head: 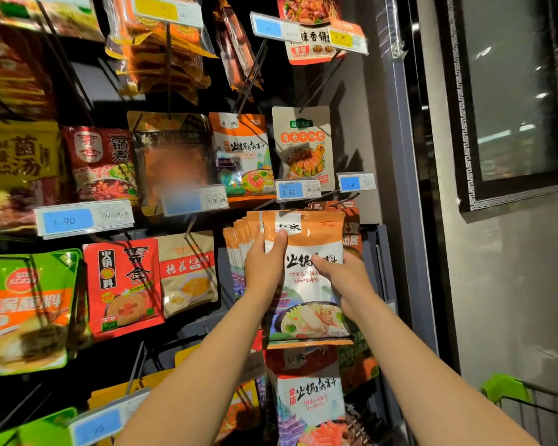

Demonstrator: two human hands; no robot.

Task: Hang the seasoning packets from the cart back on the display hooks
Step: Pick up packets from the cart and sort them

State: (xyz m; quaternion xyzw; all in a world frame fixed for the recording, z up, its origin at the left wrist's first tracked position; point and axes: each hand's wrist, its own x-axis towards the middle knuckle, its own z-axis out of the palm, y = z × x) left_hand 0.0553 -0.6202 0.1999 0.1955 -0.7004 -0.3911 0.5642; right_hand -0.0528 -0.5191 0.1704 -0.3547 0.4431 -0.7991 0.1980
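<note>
Pressing the orange-and-white packet (306, 278) against the row already hanging, the left hand (264, 265) is pinching its upper edge and the right hand (343, 278) is gripping its side, and I'm thinking the hole could be missing the hook (347, 201), dropping it.

Light falls from above and in front of me, so my forearms and the orange-and-white packet (306, 275) I hold look bright, while the rack's gaps and lower left corner sink into black. Glare streaks the glossy pouches at upper left (161, 43) and the dark glass panel (509, 91) on my right. One price tag (194, 201) is smeared to a blur. Straight lines bow outward toward the edges, and the corners go soft.
</note>
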